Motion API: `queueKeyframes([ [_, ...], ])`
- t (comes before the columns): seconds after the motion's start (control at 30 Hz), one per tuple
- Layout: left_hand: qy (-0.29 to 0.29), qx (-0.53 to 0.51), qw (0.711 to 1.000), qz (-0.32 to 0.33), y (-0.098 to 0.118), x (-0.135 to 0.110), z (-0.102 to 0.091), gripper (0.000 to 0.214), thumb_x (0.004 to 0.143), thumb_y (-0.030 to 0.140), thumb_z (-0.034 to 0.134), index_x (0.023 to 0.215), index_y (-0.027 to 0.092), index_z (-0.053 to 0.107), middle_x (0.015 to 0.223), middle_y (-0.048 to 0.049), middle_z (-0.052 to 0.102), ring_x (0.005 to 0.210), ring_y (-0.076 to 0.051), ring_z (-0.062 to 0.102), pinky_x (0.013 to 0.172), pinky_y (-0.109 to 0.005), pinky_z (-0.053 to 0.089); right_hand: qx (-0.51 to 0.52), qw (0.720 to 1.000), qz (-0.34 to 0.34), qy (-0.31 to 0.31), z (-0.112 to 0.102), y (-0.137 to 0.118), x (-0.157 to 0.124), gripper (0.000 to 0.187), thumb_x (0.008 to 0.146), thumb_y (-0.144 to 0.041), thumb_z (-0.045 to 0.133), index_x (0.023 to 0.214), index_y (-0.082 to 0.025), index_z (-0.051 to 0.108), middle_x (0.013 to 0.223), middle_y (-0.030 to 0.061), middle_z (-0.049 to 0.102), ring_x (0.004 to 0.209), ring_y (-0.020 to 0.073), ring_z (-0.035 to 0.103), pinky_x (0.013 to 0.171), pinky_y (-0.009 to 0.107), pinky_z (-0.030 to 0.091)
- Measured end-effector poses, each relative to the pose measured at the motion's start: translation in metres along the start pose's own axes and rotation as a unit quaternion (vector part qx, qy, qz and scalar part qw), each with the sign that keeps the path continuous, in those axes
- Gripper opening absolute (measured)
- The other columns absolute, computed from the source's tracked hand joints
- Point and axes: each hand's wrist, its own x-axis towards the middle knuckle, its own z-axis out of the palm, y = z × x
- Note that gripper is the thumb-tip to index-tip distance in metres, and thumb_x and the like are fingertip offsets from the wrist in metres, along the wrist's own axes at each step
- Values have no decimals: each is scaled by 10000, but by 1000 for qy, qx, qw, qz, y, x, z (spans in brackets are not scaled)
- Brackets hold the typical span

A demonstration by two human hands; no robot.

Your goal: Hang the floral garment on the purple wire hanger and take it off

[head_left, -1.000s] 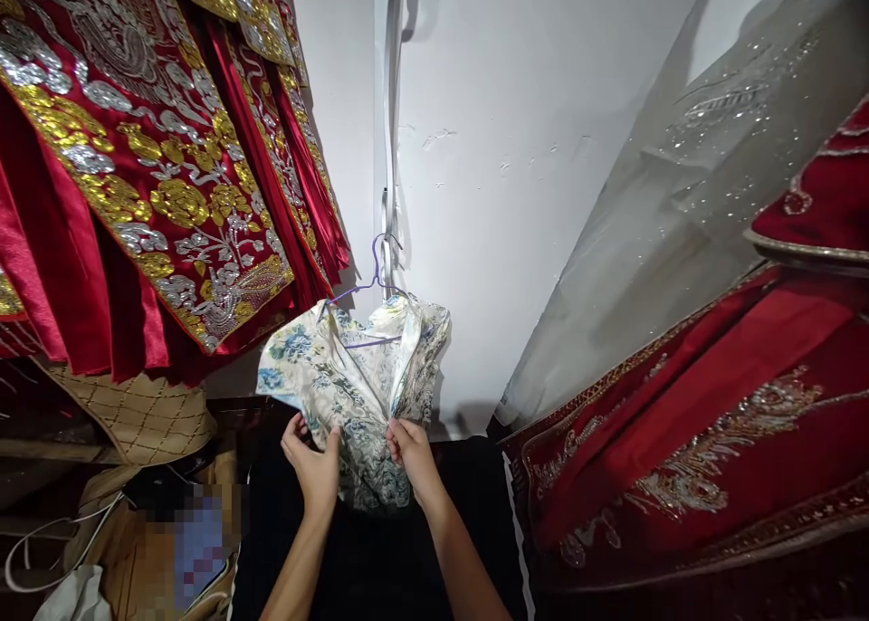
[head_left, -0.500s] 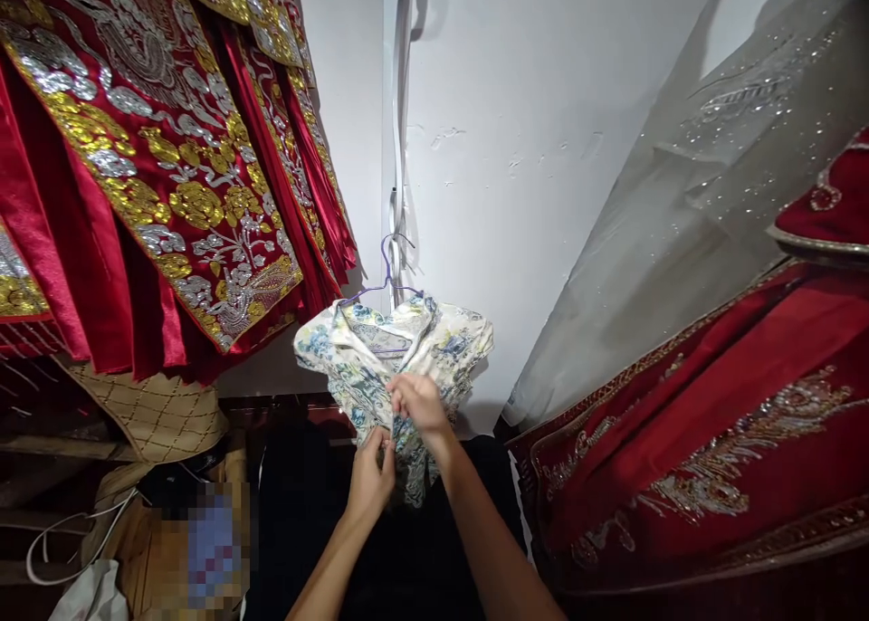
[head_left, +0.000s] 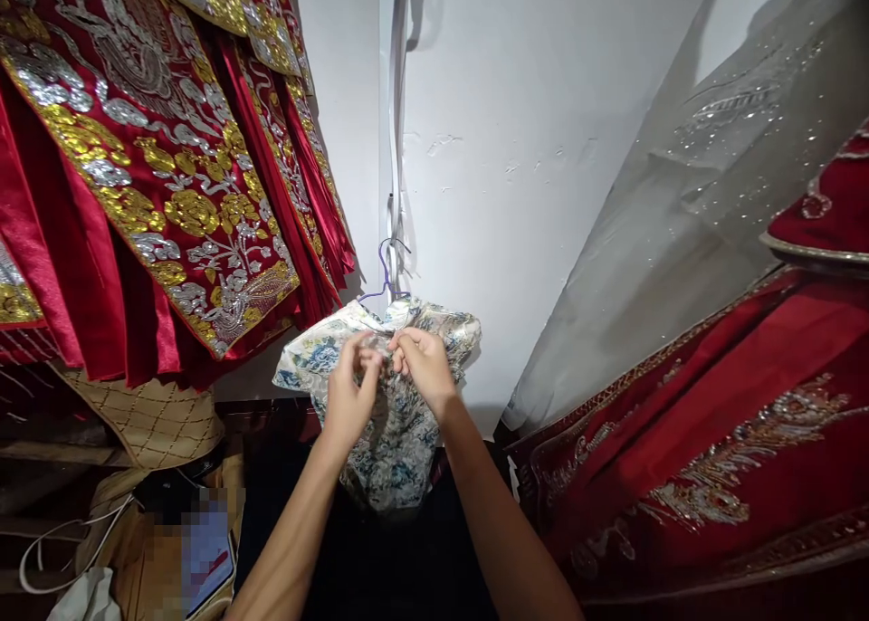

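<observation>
floral dress (head_left: 394, 449) | vert, collar (head_left: 407, 313) up | L hand (head_left: 349, 395), R hand (head_left: 426, 367) pinch it

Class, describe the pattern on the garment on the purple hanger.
The garment is cream with blue floral print; head view.

The left hand (head_left: 351, 387) and right hand (head_left: 424, 364) meet fingertip to fingertip at the collar of a small floral brocade dress (head_left: 397, 444) and pinch its cloth. From them, the purple wire hanger (head_left: 383, 273) rises at twelve o'clock against the white wall (head_left: 529, 105). Red robes (head_left: 156, 177) with gold and silver embroidery hang at ten o'clock. A grey sequined gown (head_left: 679, 214) drapes at two o'clock, another red embroidered robe (head_left: 712, 440) lies at four, and tan quilted fabric (head_left: 149, 417) at eight.
</observation>
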Motion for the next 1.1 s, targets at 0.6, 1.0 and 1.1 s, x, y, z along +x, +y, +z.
queueKeyframes([
  [0.6,331,-287,849,-297,-71,-11,-87,312,857,307,592,617,186,436,572,26,508,580,-128,561,670,-275,487,-7,982,106,-153,-2,74,-62,267,762,-252,510,534,-184,631,399,-33,485,400,106,412,480,240,325],
  [1.0,-37,-268,949,-161,12,-41,16,233,869,411,631,847,179,625,799,-20,611,729,-154,555,720,-251,446,-34,992,122,-6,-24,78,-62,491,899,-607,494,741,-184,685,706,51,658,685,199,585,646,306,459],
  [1.1,-159,-182,964,-109,46,-49,25,224,921,373,560,850,183,655,893,-64,634,849,-204,581,809,-292,456,8,992,73,104,-21,74,-66,527,877,-679,467,900,-208,702,795,66,676,797,236,629,718,347,501],
])
